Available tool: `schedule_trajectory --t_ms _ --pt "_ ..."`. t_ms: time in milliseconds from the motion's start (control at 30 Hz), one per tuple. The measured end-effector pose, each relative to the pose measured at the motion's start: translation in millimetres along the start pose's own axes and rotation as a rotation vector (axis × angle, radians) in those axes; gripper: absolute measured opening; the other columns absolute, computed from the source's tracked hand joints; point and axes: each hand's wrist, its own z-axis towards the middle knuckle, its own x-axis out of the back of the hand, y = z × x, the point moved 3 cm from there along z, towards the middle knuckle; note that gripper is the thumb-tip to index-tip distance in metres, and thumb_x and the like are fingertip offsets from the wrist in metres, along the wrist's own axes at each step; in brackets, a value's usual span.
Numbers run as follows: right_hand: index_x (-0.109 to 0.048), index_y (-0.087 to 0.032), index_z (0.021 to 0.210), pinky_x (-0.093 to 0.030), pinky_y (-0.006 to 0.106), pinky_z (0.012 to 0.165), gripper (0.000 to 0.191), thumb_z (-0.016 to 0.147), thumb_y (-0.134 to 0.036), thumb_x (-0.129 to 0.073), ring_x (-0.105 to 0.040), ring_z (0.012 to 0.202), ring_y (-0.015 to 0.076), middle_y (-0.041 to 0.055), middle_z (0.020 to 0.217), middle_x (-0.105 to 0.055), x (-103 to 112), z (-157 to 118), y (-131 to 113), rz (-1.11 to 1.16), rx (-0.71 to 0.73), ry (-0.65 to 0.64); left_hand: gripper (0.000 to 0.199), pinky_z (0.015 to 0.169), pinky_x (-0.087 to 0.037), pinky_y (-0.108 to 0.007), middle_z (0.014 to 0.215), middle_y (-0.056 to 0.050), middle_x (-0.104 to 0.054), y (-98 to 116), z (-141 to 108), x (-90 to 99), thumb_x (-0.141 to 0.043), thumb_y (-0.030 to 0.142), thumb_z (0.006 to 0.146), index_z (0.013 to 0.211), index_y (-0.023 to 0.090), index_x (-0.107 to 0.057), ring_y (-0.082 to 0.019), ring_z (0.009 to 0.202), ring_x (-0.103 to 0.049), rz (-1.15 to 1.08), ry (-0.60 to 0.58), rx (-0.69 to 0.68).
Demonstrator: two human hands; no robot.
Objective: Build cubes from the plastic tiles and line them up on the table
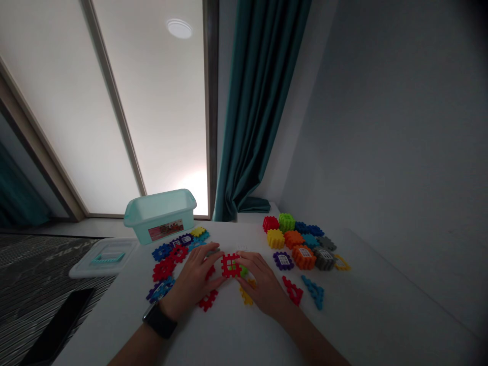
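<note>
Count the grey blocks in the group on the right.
2: one grey block at the group's back edge, one windowed grey block just in front of it. Others may be hidden.

A red lattice block [231, 265] on a white table [366, 300]
The orange block [304, 257] bore a window print, probably white in the dim light; the bin [160, 216] was pale mint.

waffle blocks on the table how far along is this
Roughly halfway or past it, by the look of it. Done: a cluster of built cubes stands to the right. In hand: the left hand and right hand hold a red tile with a green piece at it. Left: loose tiles lie flat around the hands, with some by the plastic box.
</note>
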Motion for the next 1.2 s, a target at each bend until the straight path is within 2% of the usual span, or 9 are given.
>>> schedule_trajectory --t_ms 267,467,667,967,1100,1200 --pt "-0.055 -0.025 0.129 -0.056 0.045 0.101 0.033 0.096 -0.022 -0.057 -0.061 0.121 0.0242 0.0105 0.132 -0.063 0 0 1 -0.030 0.025 0.008 0.045 0.096 -0.056 -0.046 0.128 -0.012 -0.058 -5 -2 -2.7 -0.076 0.033 0.085 0.126 0.023 -0.059 -0.030 0.115 -0.061 -0.077 -0.017 0.052" --pt "-0.060 -0.022 0.118 -0.055 0.044 0.096 0.022 0.098 -0.015 -0.054 -0.062 0.114 0.0245 0.0116 0.119 -0.067 5 3 -9 -0.162 0.145 0.103 0.039 0.096 -0.055 -0.046 0.125 -0.011 -0.059 -3 0 -0.7 -0.078 0.031 0.080 0.116 0.024 -0.062 -0.029 0.114 -0.061 -0.124 0.011 0.133" --pt "-0.062 -0.020 0.111 -0.052 0.045 0.098 0.020 0.096 -0.009 -0.054 -0.063 0.105 0.0224 0.0096 0.110 -0.068 5 4 -21 -0.215 0.248 0.107 0.034 0.095 -0.054 -0.045 0.119 -0.011 -0.059 2 2 -0.3 -0.077 0.025 0.077 0.106 0.022 -0.060 -0.028 0.111 -0.061 -0.171 0.064 0.184" --pt "-0.063 -0.023 0.108 -0.056 0.045 0.092 0.020 0.098 -0.011 -0.051 -0.065 0.099 0.0226 0.0093 0.106 -0.069 9 1 -17 -0.153 0.214 0.155 0.034 0.094 -0.054 -0.045 0.119 -0.011 -0.060 17 6 3.3 -0.076 0.023 0.076 0.105 0.022 -0.060 -0.028 0.110 -0.061 -0.240 0.046 0.165" --pt "-0.064 -0.023 0.109 -0.057 0.043 0.094 0.021 0.098 -0.010 -0.051 -0.065 0.105 0.0230 0.0100 0.109 -0.068 10 -1 -13 -0.130 0.201 0.179 0.038 0.093 -0.055 -0.043 0.119 -0.010 -0.061 17 5 3.9 -0.076 0.023 0.078 0.112 0.022 -0.059 -0.027 0.109 -0.061 -0.238 0.042 0.129" --pt "-0.063 -0.023 0.110 -0.058 0.040 0.095 0.021 0.099 -0.012 -0.050 -0.065 0.111 0.0227 0.0108 0.112 -0.067 10 -4 -10 -0.095 0.173 0.190 0.030 0.090 -0.055 -0.041 0.114 -0.010 -0.064 16 5 4.9 -0.070 0.022 0.085 0.113 0.021 -0.060 -0.025 0.105 -0.062 -0.197 0.081 0.073"
